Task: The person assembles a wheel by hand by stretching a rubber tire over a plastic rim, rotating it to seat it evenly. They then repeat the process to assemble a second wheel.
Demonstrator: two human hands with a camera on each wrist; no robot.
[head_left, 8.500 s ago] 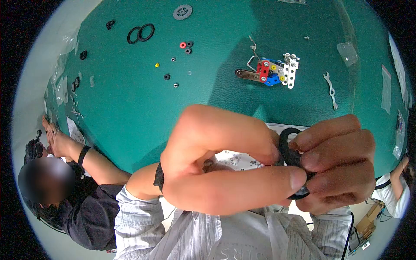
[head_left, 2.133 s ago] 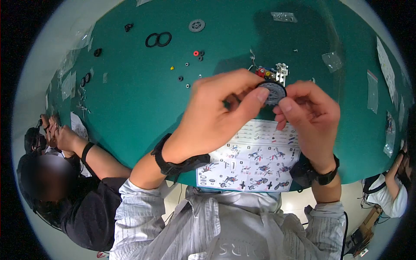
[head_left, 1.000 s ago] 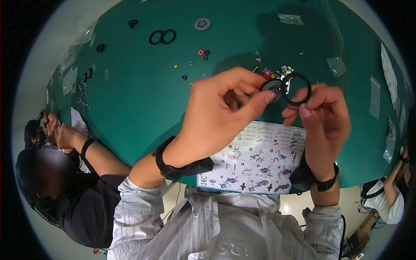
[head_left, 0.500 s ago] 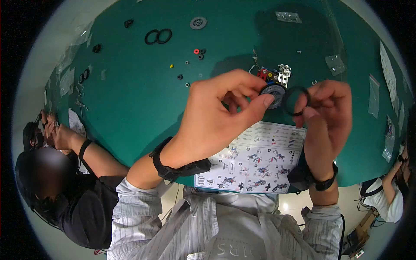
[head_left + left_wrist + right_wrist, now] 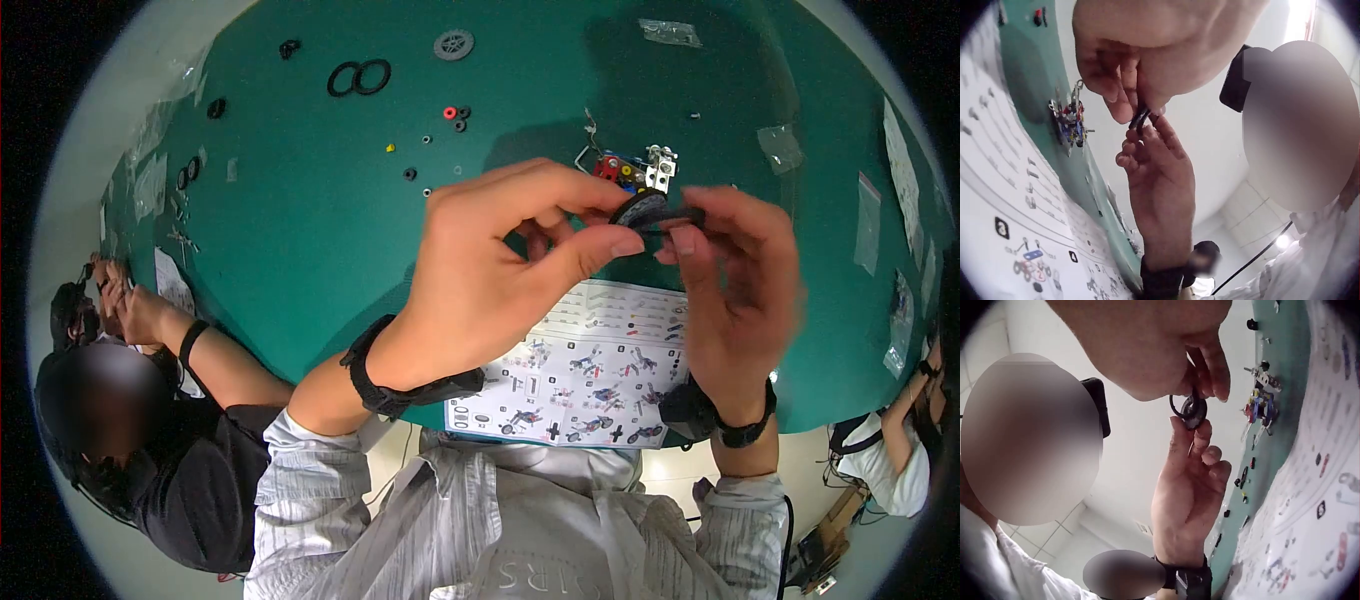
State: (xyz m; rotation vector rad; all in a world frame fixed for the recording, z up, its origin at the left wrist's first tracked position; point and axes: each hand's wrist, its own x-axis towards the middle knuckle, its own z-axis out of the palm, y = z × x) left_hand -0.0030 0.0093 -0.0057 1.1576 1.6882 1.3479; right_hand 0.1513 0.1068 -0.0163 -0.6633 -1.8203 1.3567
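Observation:
Over the table, my left hand (image 5: 505, 250) pinches a grey spoked toy wheel (image 5: 637, 209) with a black tyre along its edge, between thumb and fingers. A second thin black tyre (image 5: 684, 216) is pinched by my right hand (image 5: 745, 285) and overlaps the wheel's right side, seen nearly edge-on in the head view. In the right wrist view the tyre (image 5: 1173, 407) shows as a loop beside the dark wheel (image 5: 1194, 417). Just beyond the fingers lies a part-built model (image 5: 630, 170) of red, blue and silver perforated pieces.
A printed instruction sheet (image 5: 570, 375) lies under the wrists. Farther back on the green table are another grey wheel (image 5: 454, 45), two black tyres (image 5: 359, 77), a red ring (image 5: 450, 113) and several small parts. Plastic bags (image 5: 670, 33) lie around. Another person (image 5: 200, 480) sits at the left.
Earlier both hands worked close to the camera; they then lowered. The right hand drew the tyre off to the wheel's right, and now has turned it edge-on against the wheel, which is tilted too.

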